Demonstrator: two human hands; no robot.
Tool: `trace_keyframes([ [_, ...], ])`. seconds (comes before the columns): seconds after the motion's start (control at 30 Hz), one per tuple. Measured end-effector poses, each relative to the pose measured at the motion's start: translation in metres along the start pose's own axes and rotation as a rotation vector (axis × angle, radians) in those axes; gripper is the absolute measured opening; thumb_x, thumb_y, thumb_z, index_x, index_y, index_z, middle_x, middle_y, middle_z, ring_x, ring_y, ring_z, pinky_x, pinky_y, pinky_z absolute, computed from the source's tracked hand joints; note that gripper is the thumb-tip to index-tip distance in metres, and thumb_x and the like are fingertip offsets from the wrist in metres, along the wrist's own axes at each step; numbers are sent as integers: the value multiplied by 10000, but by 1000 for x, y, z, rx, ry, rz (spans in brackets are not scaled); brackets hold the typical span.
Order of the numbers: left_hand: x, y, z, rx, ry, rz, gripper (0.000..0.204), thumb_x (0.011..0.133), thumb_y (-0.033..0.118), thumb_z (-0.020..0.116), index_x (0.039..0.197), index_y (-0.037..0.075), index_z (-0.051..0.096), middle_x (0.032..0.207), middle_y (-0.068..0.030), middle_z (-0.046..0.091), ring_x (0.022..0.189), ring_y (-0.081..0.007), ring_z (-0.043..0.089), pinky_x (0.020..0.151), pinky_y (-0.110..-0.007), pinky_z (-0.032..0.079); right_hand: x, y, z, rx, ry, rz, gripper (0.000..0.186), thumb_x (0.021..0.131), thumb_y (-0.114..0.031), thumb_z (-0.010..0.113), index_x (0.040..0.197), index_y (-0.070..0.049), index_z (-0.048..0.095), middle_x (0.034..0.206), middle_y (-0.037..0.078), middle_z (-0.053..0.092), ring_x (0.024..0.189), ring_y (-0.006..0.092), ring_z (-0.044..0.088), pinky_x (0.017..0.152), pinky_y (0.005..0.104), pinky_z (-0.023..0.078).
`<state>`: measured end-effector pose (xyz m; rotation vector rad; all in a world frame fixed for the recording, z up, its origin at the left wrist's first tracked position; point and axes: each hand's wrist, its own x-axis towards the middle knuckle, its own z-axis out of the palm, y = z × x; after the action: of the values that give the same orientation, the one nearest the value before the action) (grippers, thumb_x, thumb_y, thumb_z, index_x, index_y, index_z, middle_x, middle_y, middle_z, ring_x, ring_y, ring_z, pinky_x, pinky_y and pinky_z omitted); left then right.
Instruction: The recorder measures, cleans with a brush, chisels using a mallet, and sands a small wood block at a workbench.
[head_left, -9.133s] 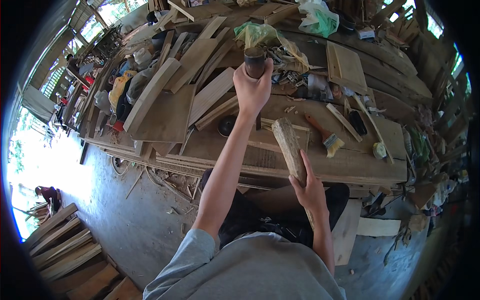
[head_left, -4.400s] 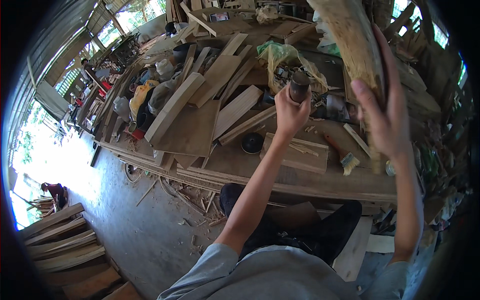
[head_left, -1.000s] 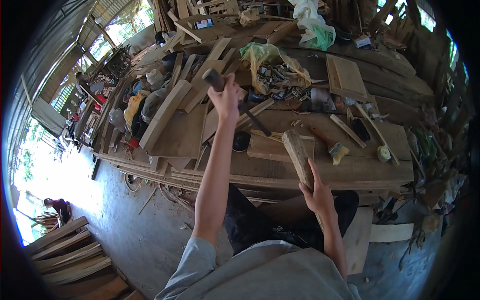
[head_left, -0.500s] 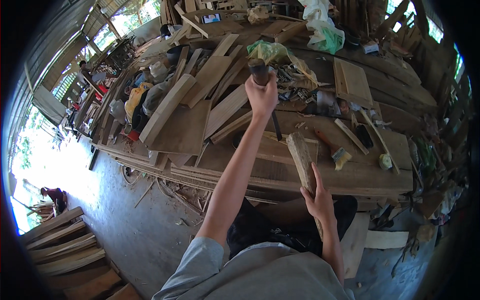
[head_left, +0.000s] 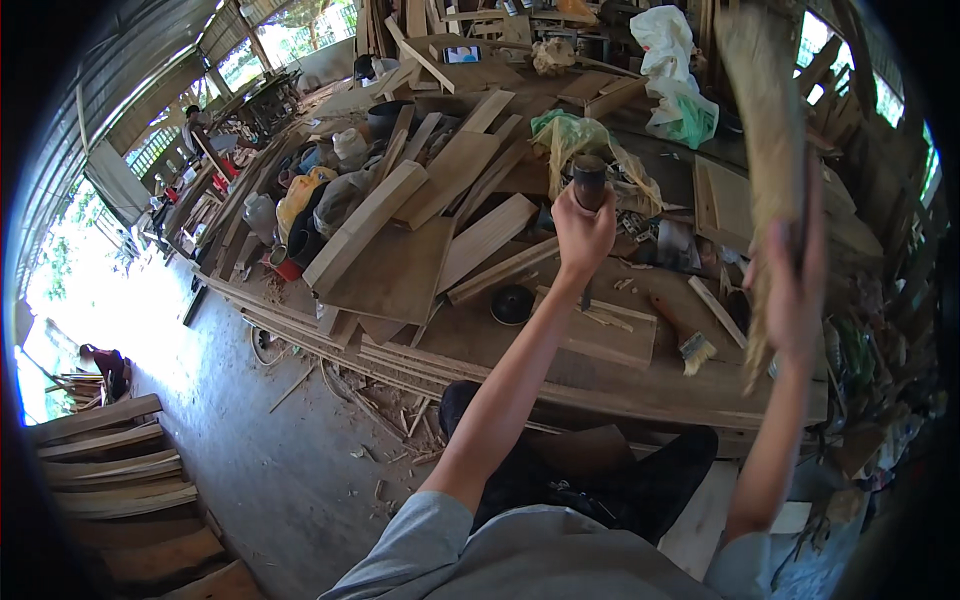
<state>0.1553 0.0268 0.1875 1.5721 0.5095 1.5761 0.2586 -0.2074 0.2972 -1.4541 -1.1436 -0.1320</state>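
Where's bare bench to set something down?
Bare: bench strips between the black round object and front edge, and between paintbrush and that edge. Crowded: left, boards and bags; centre, metal parts and a yellowish plastic bag.

We see a dark-handled chisel upright near centre, a blurred wooden club upper right, a board below centre.
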Motion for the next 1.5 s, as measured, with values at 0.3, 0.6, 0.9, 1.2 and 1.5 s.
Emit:
trace_keyframes([
  [0.3, -3, -1, 7, 28, -26, 38, 195, 904, 92, 718, 834, -41, 593, 684, -135, 597, 623, -179, 545, 626, -372, 489, 60, -30, 44, -278, -584, 187, 803, 1028, -579, 653, 1682, -220, 356, 964, 130, 741, 534, 130, 579, 576, 328, 556],
  [0.6, -4, 1, -2, -15, -6, -4, 227, 922, 96, 700, 805, -38, 559, 645, -111, 537, 621, -152, 490, 610, -362, 474, 100, -39, 21, -302, -417, -39, 680, 1069, -456, 621, 1681, -395, 333, 1148, 171, 741, 610, 130, 565, 550, 327, 559],
  [0.9, -9, 8, 0, -71, -34, -11, 194, 925, 79, 705, 845, -37, 572, 658, -103, 545, 625, -142, 481, 617, -349, 477, 62, -30, 45, -278, -781, 194, 721, 1063, -418, 647, 1694, -402, 299, 905, 132, 741, 658, 143, 648, 588, 361, 552],
  [1.2, -14, 8, 3, -56, -81, -46, 175, 898, 74, 715, 862, -37, 585, 697, -141, 581, 637, -182, 497, 648, -370, 501, 87, -31, 12, -273, -469, -221, 640, 1072, -479, 594, 1667, -399, 371, 1356, 179, 679, 562, 155, 589, 589, 302, 589],
  [1.5, -18, 13, 11, -85, -111, 19, 135, 883, 59, 709, 922, -50, 642, 758, -183, 650, 651, -256, 592, 698, -379, 532, 46, -21, 31, -306, -638, -209, 710, 1051, -292, 672, 1672, -405, 346, 1264, 218, 732, 786, 258, 702, 756, 405, 621],
])
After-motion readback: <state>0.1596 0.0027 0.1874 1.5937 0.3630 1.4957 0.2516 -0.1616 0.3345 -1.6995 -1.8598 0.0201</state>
